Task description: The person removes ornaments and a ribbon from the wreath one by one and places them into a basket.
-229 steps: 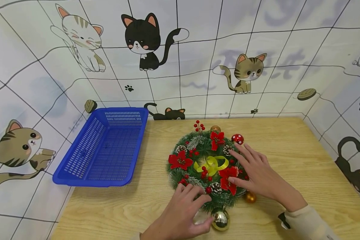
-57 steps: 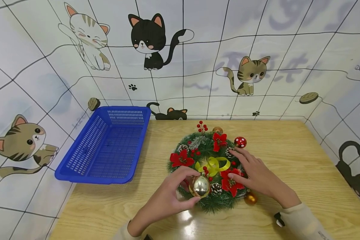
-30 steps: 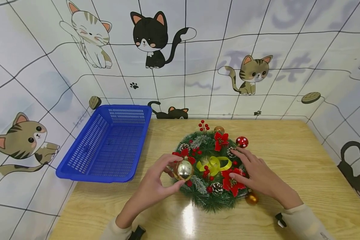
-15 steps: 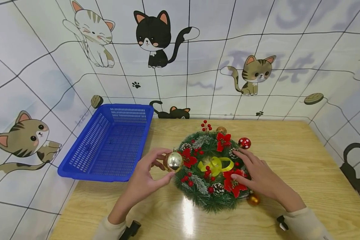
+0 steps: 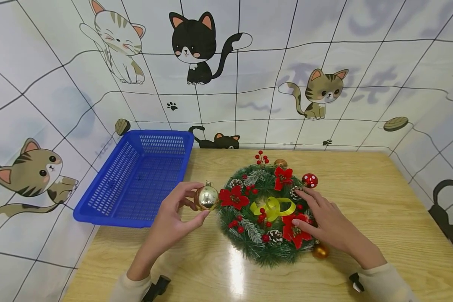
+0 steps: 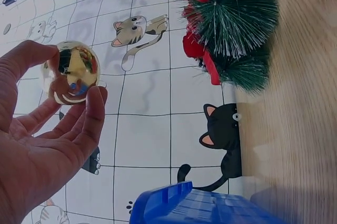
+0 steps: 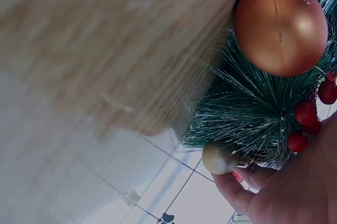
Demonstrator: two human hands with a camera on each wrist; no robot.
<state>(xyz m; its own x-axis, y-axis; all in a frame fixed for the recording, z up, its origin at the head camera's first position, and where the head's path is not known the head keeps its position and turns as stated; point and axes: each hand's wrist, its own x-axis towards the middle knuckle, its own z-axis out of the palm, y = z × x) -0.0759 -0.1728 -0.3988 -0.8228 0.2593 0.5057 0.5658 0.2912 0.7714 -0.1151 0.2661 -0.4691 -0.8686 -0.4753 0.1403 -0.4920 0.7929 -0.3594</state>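
Observation:
A shiny gold bauble [image 5: 206, 198] with a cap on top is pinched between the thumb and fingers of my left hand [image 5: 172, 218], held up left of the wreath. The same bauble [image 6: 79, 74] shows whole in the left wrist view. The green Christmas wreath [image 5: 262, 251] lies on the table with red poinsettias, berries, pinecones and a yellow ribbon [image 5: 273, 208] at its centre. On the wreath's right side rests my right hand [image 5: 332, 222], fingers spread, the thumb on a red poinsettia [image 5: 295, 237] and the fingertips by a pinecone [image 5: 296, 192].
A blue plastic basket [image 5: 136, 223] stands at the left. Around the wreath's edge sit an orange-gold bauble [image 5: 321, 251], a red bauble with white dots [image 5: 310, 180] and a brownish bauble [image 5: 280, 163]. A cat-print cloth [image 5: 249, 96] backs the wooden table [image 5: 362, 176].
My left hand took hold of the gold bauble at the wreath's near edge, lifted it and carried it left, off the wreath. My right hand stayed on the wreath.

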